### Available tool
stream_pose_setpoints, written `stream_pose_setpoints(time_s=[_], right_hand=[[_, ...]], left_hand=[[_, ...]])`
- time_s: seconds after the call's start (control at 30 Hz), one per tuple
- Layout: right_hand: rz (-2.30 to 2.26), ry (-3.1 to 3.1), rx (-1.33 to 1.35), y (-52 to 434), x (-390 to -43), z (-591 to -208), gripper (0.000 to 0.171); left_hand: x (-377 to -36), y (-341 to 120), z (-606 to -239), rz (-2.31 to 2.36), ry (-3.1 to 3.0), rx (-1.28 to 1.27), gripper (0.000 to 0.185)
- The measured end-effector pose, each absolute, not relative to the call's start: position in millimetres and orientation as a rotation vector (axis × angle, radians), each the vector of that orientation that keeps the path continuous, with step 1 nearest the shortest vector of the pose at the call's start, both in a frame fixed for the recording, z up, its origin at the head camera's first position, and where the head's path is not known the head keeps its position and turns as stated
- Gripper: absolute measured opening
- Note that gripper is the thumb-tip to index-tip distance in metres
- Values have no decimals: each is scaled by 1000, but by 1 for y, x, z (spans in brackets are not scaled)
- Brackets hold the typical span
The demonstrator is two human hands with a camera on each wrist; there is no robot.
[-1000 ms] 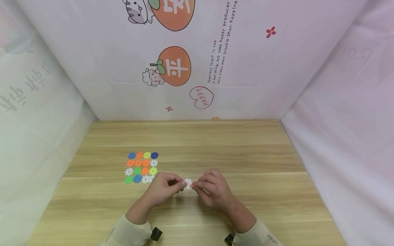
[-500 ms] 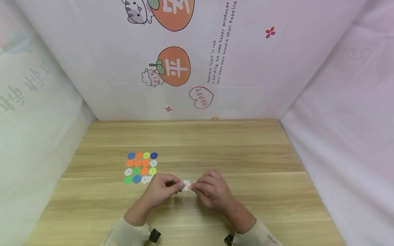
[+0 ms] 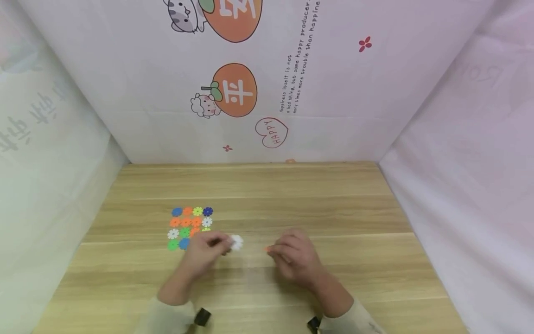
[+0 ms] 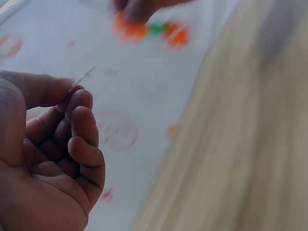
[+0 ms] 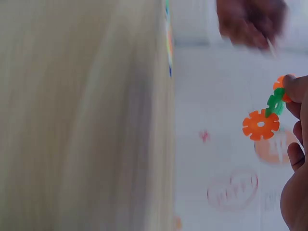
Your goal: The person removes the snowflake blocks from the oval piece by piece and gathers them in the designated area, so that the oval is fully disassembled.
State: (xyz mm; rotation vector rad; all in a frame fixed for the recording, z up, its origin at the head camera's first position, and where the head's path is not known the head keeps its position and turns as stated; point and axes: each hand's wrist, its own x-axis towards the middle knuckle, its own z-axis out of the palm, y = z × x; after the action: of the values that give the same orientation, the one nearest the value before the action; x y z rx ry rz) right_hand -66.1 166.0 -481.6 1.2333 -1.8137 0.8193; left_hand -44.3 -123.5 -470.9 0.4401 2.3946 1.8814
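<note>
My left hand (image 3: 202, 255) pinches a white notched plastic disc (image 3: 237, 242) between thumb and forefinger. Seen edge-on in the left wrist view, that white disc (image 4: 83, 79) stands out past the fingertips. My right hand (image 3: 297, 257) pinches the end of a short chain of linked discs. In the right wrist view the chain shows an orange disc (image 5: 261, 125) at its free end, a green disc (image 5: 275, 102) in the middle, and another orange one at the fingers. Only an orange bit of it shows in the head view. A gap separates the two hands.
On the wooden table (image 3: 313, 199), left of centre, several coloured notched discs lie flat in rows, including a dark blue disc (image 3: 207, 211) at the far right corner. My left hand hides part of the nearest row. Printed white cloth (image 3: 333, 116) hangs behind and at both sides.
My left hand has moved left, towards the rows of discs, carrying the white disc away from the right hand. The right hand has shifted slightly right, still holding the chain.
</note>
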Motion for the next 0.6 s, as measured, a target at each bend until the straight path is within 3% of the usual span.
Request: stream_pose_setpoints(time_s=[0.2,0.6], right_hand=[[836,-1808,1176,189,-75,-477,9],[867,-1783,1200,178,-74,-479,7]], left_hand=[[-49,-157,-474,1887,2428,293,13],[-43,-167,-483,1807,2483,-42,22]])
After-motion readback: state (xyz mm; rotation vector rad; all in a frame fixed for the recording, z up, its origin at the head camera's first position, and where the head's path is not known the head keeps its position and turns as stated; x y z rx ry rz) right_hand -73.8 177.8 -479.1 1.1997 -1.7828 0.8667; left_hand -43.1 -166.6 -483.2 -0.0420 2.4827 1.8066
